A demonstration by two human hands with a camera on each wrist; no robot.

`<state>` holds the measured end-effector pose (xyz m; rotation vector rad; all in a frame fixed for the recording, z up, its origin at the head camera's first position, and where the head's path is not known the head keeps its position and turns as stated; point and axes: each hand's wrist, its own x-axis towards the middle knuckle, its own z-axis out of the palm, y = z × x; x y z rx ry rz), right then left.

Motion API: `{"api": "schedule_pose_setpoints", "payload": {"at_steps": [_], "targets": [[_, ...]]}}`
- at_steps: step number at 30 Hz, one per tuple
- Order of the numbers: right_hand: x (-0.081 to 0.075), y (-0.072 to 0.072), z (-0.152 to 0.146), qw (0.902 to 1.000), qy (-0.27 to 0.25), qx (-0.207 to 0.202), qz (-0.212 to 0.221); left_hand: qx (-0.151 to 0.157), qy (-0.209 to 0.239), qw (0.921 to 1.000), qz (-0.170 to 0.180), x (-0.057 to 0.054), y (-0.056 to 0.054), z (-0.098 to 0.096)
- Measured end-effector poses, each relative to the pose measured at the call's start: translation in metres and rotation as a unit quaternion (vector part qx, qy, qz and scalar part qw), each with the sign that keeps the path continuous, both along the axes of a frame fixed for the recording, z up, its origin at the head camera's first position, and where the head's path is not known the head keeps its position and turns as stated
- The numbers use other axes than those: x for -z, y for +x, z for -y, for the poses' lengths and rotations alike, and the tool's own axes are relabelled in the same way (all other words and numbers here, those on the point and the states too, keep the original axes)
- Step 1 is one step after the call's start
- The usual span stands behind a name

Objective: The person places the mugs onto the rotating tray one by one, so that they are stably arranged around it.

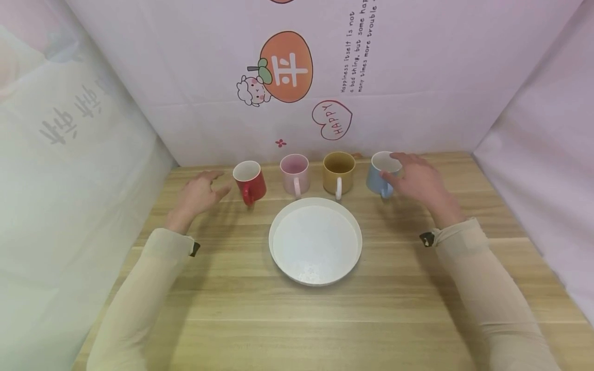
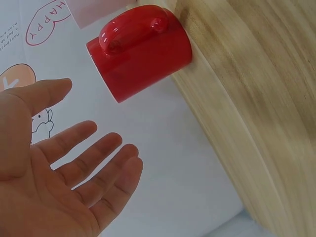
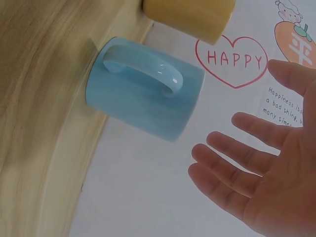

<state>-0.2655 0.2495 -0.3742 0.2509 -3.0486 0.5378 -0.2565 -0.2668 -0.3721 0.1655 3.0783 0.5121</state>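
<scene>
My left hand [image 1: 198,195] is held to the left of a red mug [image 1: 252,186], fingers spread and apart from it. In the left wrist view the palm faces the red mug [image 2: 143,54] with nothing in it. On the other side, my right hand [image 1: 419,180] hovers by a light blue mug [image 1: 377,180], thumb and fingertips overlapping its rim in the head view. The right wrist view shows a gap between those loose fingers [image 3: 222,187] and the blue mug [image 3: 143,91]. Between the hands stand a pink mug [image 1: 289,178] and a mustard-yellow mug [image 1: 331,180].
A round white tray [image 1: 315,281] lies on the wooden table [image 1: 260,330], in front of the row of upright mugs. Their handles point toward the tray side. Directly behind the mugs rises a printed white cloth backdrop [image 1: 209,103]; more cloth hangs at both sides.
</scene>
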Motion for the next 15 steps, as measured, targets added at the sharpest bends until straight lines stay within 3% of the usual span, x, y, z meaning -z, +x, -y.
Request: {"api": "schedule_pose_setpoints", "payload": {"at_steps": [15], "targets": [[0.0039, 0.0022, 0.004, 0.9994, -0.031, 0.013, -0.011, 0.014, 0.042, 0.999, 0.0, 0.0029, 0.0011, -0.0045]]}}
